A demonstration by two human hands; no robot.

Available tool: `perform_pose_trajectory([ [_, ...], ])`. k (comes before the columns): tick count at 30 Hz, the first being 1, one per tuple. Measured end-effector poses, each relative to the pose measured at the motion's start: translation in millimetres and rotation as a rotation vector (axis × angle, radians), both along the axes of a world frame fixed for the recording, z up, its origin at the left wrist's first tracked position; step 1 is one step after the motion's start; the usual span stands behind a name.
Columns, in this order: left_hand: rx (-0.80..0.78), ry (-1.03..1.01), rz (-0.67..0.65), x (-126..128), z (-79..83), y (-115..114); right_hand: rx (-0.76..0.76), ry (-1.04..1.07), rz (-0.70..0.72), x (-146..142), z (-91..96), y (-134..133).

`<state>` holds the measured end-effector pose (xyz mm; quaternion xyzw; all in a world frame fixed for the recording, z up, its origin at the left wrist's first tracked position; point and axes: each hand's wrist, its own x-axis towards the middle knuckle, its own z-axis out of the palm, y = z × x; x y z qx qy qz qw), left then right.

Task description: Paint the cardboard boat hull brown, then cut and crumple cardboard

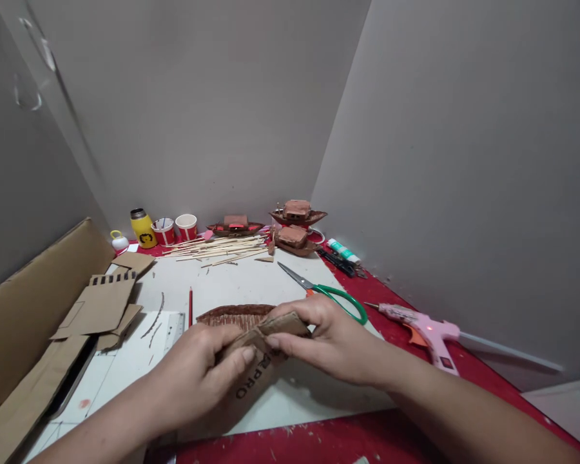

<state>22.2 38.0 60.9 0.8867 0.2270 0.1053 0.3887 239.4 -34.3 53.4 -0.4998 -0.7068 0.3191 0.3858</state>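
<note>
Between my two hands is a small piece of cardboard, creased near its middle. My left hand pinches its left end between thumb and fingers. At the other end, my right hand grips it the same way, thumb below and fingers on top. Just behind lies a brown boat hull with a ribbed inside, partly covered by my hands. Dark printed letters show on the white sheet under the cardboard. Green-handled scissors rest beyond my right hand, and a red pencil lies beyond my left.
A pink glue gun with a glowing light lies at right. Finished model boats and thin wooden sticks sit at the back, near a yellow bottle and paper cups. Cardboard pieces and a ruler are at left.
</note>
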Motion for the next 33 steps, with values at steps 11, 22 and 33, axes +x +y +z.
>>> perform_pose_trajectory([
  [11,0.103,-0.071,0.105,-1,-1.3,11,0.407,-0.088,-0.084,-6,-12.9,1],
  [22,-0.456,-0.280,0.227,-14,5.6,33,0.074,0.223,-0.248,8,3.6,5],
  [33,0.085,-0.230,-0.084,-7,4.1,-9,0.142,-0.508,0.184,-11,17.7,-20],
])
